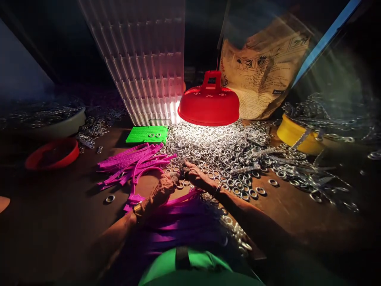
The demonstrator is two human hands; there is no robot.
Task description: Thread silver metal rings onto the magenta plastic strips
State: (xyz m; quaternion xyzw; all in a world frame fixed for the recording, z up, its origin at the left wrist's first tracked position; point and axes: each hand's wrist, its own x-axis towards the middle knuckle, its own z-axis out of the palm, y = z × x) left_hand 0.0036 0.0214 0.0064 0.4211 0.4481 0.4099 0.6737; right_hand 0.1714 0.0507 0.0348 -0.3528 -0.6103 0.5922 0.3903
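Note:
My left hand (166, 186) is closed, and a magenta strap (146, 170) curves up from the table into its fingers. Close against it, my right hand (196, 175) is closed too, its fingertips pinched together. Both sets of fingertips look dark, as if covered. Whatever small thing lies between them is hidden. Just left of my hands lies a bunch of magenta straps (127, 161) with small bumps along them. Beyond and right of my hands spreads a large heap of shiny metal rings (208, 147). A purple cloth (175, 234) lies below my wrists.
A red lamp shade (210, 105) hangs low over the heap. Behind the straps sits a green perforated tray (143, 135) with rings on it. A red bowl (71, 153) stands left, a yellow bowl (293, 135) right. At the back are a ribbed panel (149, 71) and a paper sack (262, 79).

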